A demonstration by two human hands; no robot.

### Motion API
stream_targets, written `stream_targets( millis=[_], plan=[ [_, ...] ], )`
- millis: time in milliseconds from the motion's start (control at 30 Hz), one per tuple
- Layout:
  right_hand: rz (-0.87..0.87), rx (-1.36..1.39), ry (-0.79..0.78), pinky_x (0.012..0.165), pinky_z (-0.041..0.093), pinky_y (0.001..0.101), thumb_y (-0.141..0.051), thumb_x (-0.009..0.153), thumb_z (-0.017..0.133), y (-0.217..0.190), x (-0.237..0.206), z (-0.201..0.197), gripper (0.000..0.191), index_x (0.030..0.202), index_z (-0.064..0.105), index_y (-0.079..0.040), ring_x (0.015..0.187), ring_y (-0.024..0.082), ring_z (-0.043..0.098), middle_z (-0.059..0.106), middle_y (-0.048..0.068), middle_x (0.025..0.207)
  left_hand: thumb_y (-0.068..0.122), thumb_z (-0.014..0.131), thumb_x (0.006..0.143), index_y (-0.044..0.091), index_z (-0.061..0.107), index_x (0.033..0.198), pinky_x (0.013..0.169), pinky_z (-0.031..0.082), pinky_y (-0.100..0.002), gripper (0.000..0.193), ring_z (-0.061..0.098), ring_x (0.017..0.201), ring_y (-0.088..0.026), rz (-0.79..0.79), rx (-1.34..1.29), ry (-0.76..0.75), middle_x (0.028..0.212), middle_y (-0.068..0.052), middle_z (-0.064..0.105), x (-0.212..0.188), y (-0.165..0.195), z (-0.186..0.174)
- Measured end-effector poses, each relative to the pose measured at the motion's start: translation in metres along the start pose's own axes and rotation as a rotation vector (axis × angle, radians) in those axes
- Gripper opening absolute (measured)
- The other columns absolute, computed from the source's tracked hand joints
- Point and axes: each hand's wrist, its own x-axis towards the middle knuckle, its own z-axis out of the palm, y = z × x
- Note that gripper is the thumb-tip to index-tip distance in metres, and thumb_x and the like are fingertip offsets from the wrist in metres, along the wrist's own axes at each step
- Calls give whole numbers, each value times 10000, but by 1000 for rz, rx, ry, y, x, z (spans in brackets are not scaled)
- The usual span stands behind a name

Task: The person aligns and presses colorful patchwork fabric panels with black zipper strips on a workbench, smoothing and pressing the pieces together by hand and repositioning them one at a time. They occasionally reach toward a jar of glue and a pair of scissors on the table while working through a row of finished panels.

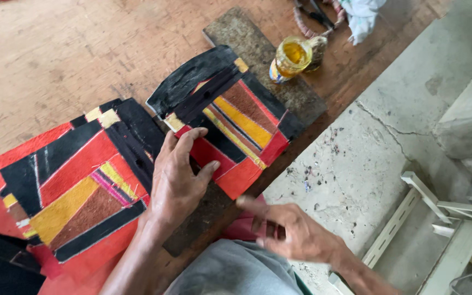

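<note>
- Worn wooden tabletop (55, 49) fills most of the view, and to the right of it a cracked grey concrete floor (367, 158) drops away.
- Left hand (178, 175) is flat on the patchwork panel (230, 123), fingers (187, 139) spread open and pressing down on its near red edge, gripping nothing.
- That panel is stitched from black, red, yellow and brown strips, and it lies tilted on a dark board (263, 65) in the middle of the tabletop.
- Right hand (288, 229) hovers just below the panel, off the tabletop edge, blurred; fingers look loosely curled, and I cannot tell whether they grip anything.
- Left of the panel, touching its black corner, sits a second patchwork piece (77, 186) in the same colours, resting on red and black sheets.
- Just beyond the panel, on the far end of the dark board, stands a small open jar of amber liquid (293, 57).
- Further past the jar, a white rag (361, 16) and some dark tool handles (315, 13) lie at the tabletop's far edge.
- Well right of the panel, down on the floor, pale wooden slats (443, 218) are stacked.
</note>
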Motion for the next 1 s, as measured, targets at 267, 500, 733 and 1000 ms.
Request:
stream_targets(
  millis=[267,500,733,1000],
  plan=[
    [-128,-264,226,750,637,322,-47,917,656,-24,22,14,809,1639,352,-251,864,182,717,724,88,1122,87,848,732,43,605,1287,937,512,-423,607,615,1096,-377,-25,-16,4,1182,-189,585,-2,-4,0],
    [154,-259,357,503,612,331,-84,827,702,-69,38,-32,832,1553,335,-262,532,197,715,783,86,856,72,844,720,16,592,1290,969,504,-434,626,587,1139,-407,26,-10,32,1238,-213,540,-3,-2,-1],
    [-49,-562,309,405,557,333,-17,835,666,-45,29,11,869,1597,292,-208,486,193,622,666,87,721,74,848,718,24,597,1294,949,514,-431,630,598,1125,-394,12,7,24,1211,-205,555,0,-2,-1],
    [173,-587,412,337,542,351,-69,887,632,-54,34,-53,844,1633,254,-191,395,206,586,655,74,639,80,848,718,29,595,1300,914,514,-430,637,598,1086,-387,-15,16,7,1177,-199,551,2,-1,-1]
  ],
)
